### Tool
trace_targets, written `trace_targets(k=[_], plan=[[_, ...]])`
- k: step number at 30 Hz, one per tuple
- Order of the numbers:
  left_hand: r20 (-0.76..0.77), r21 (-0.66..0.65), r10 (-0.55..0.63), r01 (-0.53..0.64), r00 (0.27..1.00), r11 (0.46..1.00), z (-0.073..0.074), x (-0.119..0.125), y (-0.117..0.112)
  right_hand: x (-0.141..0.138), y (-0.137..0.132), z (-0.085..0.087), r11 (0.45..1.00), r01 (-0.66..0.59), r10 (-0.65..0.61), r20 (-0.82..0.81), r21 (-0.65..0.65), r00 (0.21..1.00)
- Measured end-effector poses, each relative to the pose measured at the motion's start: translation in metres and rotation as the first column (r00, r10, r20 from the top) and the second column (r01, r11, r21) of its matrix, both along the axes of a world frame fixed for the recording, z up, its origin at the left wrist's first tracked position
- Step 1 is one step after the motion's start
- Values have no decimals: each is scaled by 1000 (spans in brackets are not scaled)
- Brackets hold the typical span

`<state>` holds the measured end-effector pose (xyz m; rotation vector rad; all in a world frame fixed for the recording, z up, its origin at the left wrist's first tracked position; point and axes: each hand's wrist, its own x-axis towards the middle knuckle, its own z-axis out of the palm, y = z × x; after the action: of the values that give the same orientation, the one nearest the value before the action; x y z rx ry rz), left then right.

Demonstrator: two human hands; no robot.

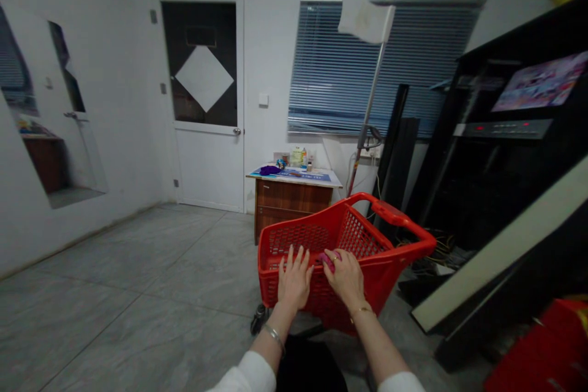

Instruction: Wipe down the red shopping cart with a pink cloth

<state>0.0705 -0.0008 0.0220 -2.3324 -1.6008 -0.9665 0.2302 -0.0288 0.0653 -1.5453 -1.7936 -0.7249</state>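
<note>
A red basket (294, 237) stands on the grey floor (138, 282), a little right of the middle of the room. It has walls full of small holes and a big red handle (395, 215) that curves over its far right side. A small black wheel (258, 321) shows under its near left corner.

Both hands are at the near edge of the basket. The left hand (294, 280) lies flat on the edge with its fingers spread wide, holding nothing. It has a silver bracelet (274, 335) on the wrist. The right hand (345, 277) is just beside it, on the right. Its fingers curl around a small pink thing (327, 260) and pinch it right over the near edge of the basket. Most of the pink thing is hidden by the fingers, so I cannot tell what it is. The right wrist has a thin gold bracelet (361, 311). Both arms have white sleeves.

Far behind the basket is a small brown desk (294, 197) with bottles and other little things on top. To the left of the desk is a white door (206, 104) with a dark window. Above the desk is a window with blue blinds (413, 67). A thin pole (370, 98) with a white sign on top leans in front of the blinds. On the right is a big black stand (505, 196) with a bright screen (542, 82). A red box (542, 349) sits in the near right corner.
</note>
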Motion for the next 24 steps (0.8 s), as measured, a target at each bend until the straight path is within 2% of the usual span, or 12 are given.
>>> trace_targets(k=[4,10,13,16,22,24], plan=[[-14,15,-20,20,1000,1000,0,-4,0,32,-1,5,1000,-10,11,44,-23,999],[-10,25,-16,16,1000,1000,-2,-5,0,117,-1,34,985,168,-170,106,28,980],[-1,34,-12,12,1000,999,-4,-2,-1,139,1,42,968,234,-241,83,90,967],[9,39,-1,1,1000,999,-6,1,-2,130,1,36,962,237,-245,44,139,969],[17,25,11,-11,1000,1000,-5,4,-6,53,-2,9,990,125,-128,51,65,990],[15,23,6,-6,1000,1000,-4,2,-7,35,-3,3,994,99,-101,39,47,994]])
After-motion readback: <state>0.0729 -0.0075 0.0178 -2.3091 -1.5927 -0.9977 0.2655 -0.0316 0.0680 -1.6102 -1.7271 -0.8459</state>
